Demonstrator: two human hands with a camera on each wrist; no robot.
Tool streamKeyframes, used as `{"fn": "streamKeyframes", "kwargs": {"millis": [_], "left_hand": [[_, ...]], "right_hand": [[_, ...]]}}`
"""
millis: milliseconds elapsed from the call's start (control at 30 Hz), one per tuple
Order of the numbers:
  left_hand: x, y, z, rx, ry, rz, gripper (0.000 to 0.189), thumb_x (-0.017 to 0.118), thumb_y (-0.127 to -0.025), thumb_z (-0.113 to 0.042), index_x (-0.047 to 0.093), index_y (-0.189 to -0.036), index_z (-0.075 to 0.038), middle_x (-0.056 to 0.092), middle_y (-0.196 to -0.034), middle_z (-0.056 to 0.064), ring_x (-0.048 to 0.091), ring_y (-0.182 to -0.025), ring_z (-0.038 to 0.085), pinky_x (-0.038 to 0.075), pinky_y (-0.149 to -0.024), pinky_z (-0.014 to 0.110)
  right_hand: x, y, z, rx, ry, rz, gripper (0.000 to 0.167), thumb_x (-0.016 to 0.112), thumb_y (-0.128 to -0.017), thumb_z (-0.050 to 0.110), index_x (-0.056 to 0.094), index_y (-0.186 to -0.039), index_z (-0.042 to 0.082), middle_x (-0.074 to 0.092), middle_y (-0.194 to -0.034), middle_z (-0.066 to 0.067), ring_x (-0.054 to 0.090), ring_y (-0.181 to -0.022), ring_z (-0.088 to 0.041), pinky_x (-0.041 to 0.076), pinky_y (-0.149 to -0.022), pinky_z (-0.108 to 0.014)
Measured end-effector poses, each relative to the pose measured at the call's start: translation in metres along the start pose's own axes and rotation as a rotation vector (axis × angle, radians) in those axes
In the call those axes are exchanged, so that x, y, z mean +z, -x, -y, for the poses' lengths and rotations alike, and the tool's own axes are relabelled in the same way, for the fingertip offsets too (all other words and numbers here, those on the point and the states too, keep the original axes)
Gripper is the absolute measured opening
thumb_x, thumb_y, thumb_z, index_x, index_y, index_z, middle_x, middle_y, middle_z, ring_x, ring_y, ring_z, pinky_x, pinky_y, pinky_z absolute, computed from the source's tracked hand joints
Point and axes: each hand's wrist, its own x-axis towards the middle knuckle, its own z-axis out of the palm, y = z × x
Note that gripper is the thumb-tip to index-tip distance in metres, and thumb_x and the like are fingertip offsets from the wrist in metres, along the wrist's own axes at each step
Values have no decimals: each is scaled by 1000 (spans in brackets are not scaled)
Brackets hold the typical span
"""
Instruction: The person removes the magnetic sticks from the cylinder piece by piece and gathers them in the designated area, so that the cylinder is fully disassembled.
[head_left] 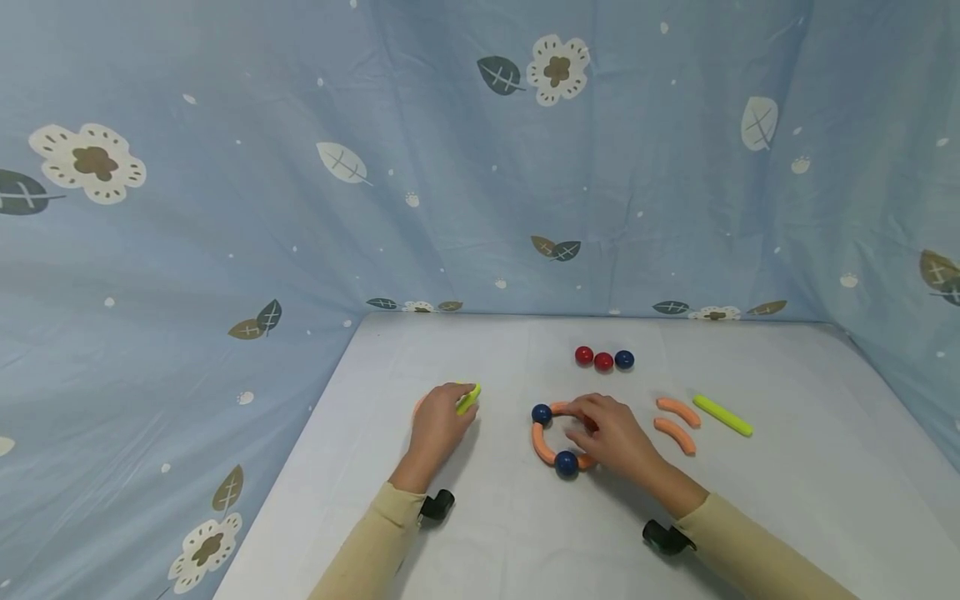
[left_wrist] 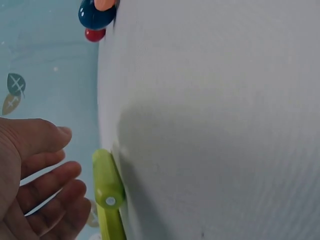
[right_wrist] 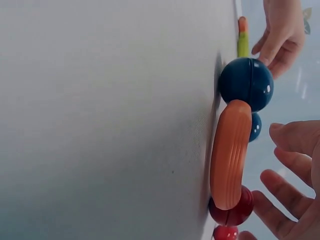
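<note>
My left hand (head_left: 441, 422) hovers over green rods (left_wrist: 107, 182) at the left of the white table. In the left wrist view its fingers (left_wrist: 55, 197) are loosely bent and stand apart from the rods, holding nothing. An orange curved piece (head_left: 417, 406) is mostly hidden behind this hand. Over the right side of a ring of orange curved rods (head_left: 542, 443) and balls is my right hand (head_left: 617, 435). Its fingers are spread and slightly bent beside a red ball (right_wrist: 232, 206) at one end of an orange rod (right_wrist: 231, 155). A dark blue ball (right_wrist: 246, 84) joins the other end.
Behind the ring lie two red balls (head_left: 584, 356) and a dark blue ball (head_left: 624, 360). To the right are two loose orange curved rods (head_left: 677, 436) and a straight green rod (head_left: 722, 415). A blue patterned cloth (head_left: 465, 167) hangs along the table's far edge.
</note>
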Motion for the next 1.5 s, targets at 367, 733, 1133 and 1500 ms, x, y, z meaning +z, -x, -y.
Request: {"fn": "streamKeyframes", "kwargs": {"millis": [367, 733, 1133, 1500], "left_hand": [[1, 6, -14, 51, 125, 47, 35, 78, -90, -18, 73, -124, -11, 72, -118, 4, 69, -104, 23, 57, -86, 38], [10, 10, -27, 0, 333, 238, 40, 74, -95, -24, 68, -132, -10, 70, -122, 3, 66, -108, 17, 55, -93, 35], [13, 12, -38, 12, 340, 282, 43, 75, -95, -27, 67, -134, -12, 69, -125, 2, 65, -110, 17, 54, -94, 36], [14, 14, -40, 9, 325, 287, 42, 74, -95, -27, 67, -134, -13, 68, -126, 2, 65, -111, 17, 54, -94, 35]], "right_hand": [[-11, 18, 3, 47, 16, -45, 33, 82, -86, 16, 74, -118, 13, 65, -120, -7, 60, -110, -28, 53, -93, -52], [-12, 33, 1, 112, 4, -7, 34, 81, -88, 21, 72, -119, 16, 63, -111, 0, 59, -94, -16, 56, -79, -35], [-10, 34, -2, 175, -4, 14, 33, 79, -88, 17, 71, -120, 14, 62, -110, -1, 58, -89, -14, 55, -74, -29], [-6, 24, -7, 138, -93, 9, 34, 77, -91, 16, 70, -123, 12, 63, -119, -4, 62, -102, -20, 57, -88, -44]]}}
